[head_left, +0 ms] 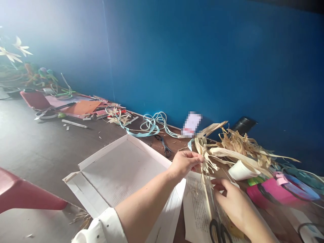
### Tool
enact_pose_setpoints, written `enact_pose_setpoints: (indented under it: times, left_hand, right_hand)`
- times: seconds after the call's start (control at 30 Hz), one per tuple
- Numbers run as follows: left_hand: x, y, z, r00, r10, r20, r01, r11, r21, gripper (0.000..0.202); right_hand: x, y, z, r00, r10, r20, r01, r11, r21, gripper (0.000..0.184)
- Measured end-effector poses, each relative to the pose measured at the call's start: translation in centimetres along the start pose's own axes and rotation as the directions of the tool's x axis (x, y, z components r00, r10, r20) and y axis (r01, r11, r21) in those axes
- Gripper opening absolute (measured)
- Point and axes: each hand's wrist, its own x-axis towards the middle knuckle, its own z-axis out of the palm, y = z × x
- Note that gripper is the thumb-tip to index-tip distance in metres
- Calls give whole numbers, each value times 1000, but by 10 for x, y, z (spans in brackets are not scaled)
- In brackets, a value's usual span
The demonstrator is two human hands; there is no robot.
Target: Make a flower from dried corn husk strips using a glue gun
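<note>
The left hand point(186, 164) pinches the pale, frayed dry-husk bundle point(201, 145) in its grip, its straw-coloured strands point(208, 195) beside the loosely curled right hand point(234, 199), whose hold I cannot tell

Pale strip bundle point(207, 160), probably dried husk, frayed ends splayed
</note>
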Motion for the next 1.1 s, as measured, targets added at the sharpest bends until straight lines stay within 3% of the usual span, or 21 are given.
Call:
enact_pose_setpoints:
  times: [0.1,0.2,0.33,0.5,1.1]
  left_hand:
    - [-1,-1,0,1000,-4,9,4,1000,19,48]
    - [-1,-3,1,999,-20,25,19,999,42,48]
    - [-2,-8,2,998,-52,39,49,996,77,48]
    - [-2,-12,1,995,-57,86,46,990,133,43]
    - [-4,-14,1,989,-47,140,34,995,97,46]
  right_hand:
    - [-1,10,-6,998,21,-54,-4,953,304,27]
    - [-6,11,-6,994,68,-87,-12,851,525,34]
    - [-12,4,-4,991,58,-120,45,702,710,34]
    - [-12,-6,-7,986,75,-152,71,634,770,32]
    - [-4,-28,-4,947,150,-285,146,589,795,34]
